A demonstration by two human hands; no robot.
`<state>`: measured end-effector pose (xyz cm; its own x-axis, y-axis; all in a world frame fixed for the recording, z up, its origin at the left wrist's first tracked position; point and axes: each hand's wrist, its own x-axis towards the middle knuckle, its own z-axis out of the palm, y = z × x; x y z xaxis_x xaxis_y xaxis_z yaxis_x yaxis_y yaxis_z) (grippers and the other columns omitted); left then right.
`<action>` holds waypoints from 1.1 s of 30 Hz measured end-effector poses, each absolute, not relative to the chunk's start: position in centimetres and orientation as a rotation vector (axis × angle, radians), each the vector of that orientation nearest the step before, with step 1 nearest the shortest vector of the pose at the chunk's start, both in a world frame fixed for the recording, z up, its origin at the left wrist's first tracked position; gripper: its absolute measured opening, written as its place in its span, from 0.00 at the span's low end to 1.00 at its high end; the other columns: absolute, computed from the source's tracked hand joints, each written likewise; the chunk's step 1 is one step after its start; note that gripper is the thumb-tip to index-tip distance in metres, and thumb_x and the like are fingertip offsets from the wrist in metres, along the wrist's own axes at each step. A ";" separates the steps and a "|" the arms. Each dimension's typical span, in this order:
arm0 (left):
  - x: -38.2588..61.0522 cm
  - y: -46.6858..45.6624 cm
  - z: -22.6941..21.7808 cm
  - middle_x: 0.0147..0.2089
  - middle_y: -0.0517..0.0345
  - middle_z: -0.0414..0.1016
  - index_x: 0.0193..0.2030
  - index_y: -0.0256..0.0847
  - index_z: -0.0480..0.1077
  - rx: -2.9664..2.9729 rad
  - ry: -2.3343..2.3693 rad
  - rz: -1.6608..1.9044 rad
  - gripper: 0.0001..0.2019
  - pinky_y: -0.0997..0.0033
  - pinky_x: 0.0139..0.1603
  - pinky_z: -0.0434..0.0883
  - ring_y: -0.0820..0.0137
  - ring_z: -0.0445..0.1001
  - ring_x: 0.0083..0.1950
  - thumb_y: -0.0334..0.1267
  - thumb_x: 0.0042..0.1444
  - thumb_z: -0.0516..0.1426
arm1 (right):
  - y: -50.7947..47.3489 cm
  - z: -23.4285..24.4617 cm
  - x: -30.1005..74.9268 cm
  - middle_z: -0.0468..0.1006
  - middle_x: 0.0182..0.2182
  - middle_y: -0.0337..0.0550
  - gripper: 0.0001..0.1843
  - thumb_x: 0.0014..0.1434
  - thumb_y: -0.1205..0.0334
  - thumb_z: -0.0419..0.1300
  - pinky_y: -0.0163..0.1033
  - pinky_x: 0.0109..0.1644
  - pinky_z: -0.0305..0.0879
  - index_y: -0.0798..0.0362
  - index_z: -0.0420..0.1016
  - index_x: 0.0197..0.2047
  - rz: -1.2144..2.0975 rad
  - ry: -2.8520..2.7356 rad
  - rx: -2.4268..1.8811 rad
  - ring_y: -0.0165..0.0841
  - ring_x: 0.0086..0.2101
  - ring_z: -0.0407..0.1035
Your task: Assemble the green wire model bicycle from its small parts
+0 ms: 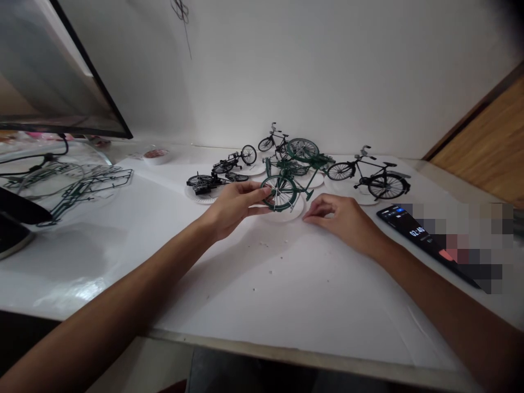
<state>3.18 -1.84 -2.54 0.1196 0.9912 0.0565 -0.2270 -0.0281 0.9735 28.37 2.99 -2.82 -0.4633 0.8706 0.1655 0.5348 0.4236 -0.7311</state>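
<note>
My left hand (pixel 239 206) grips a green model bicycle (pixel 279 192) by its spoked wheel, thumb on the near face and fingers behind. The bicycle is tilted, its frame reaching up and right over a white paper plate (pixel 286 217). Close to its right side is my right hand (pixel 333 215), with thumb and fingertips pinched together. Whatever sits between those fingertips, if anything, is too small to make out. Tiny pale bits (pixel 270 272) lie scattered on the table below the hands.
Black model bicycles stand or lie on plates behind my hands, one upright bicycle (pixel 387 184) at the right. A phone (pixel 426 240) showing a timer lies at right. Green frame parts (pixel 82 188), a small bowl (pixel 155 156) and a monitor (pixel 61 71) are at left. A wall rises behind.
</note>
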 end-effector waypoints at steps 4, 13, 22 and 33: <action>4.1 -2.0 -2.7 0.39 0.53 0.74 0.37 0.32 0.74 1.061 0.954 1.371 0.10 0.58 0.53 0.73 0.69 0.75 0.42 0.37 0.54 0.66 | 2.3 -1.9 28.1 0.81 0.31 0.41 0.12 0.51 0.58 0.70 0.40 0.36 0.70 0.50 0.69 0.29 0.710 -1.981 -1.187 0.38 0.34 0.77; 7.9 -3.1 -2.6 0.39 0.53 0.76 0.36 0.36 0.71 1.053 1.048 1.615 0.09 0.61 0.50 0.73 0.65 0.76 0.45 0.37 0.52 0.65 | -0.7 -0.5 24.4 0.83 0.38 0.44 0.18 0.49 0.58 0.72 0.50 0.52 0.74 0.47 0.64 0.28 0.900 -1.430 -1.020 0.43 0.43 0.79; 9.5 -3.3 -3.1 0.41 0.56 0.75 0.36 0.40 0.66 1.194 1.066 1.735 0.10 0.68 0.46 0.71 0.69 0.74 0.43 0.37 0.55 0.64 | -0.9 -0.9 23.3 0.82 0.32 0.42 0.19 0.49 0.60 0.71 0.45 0.50 0.73 0.49 0.61 0.26 1.017 -1.297 -1.037 0.39 0.40 0.79; 9.8 -2.9 -3.2 0.37 0.59 0.73 0.35 0.40 0.65 1.235 1.101 1.795 0.10 0.72 0.43 0.71 0.72 0.72 0.40 0.36 0.54 0.64 | -0.7 -2.1 22.5 0.84 0.34 0.44 0.18 0.51 0.60 0.71 0.45 0.50 0.76 0.50 0.62 0.27 0.956 -1.258 -0.915 0.39 0.40 0.80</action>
<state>9.78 -2.94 -3.17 -0.3134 0.8763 0.3658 -0.0710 -0.4057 0.9112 22.47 -0.68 -2.09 0.0620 0.9390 0.3384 -0.0739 0.3424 -0.9366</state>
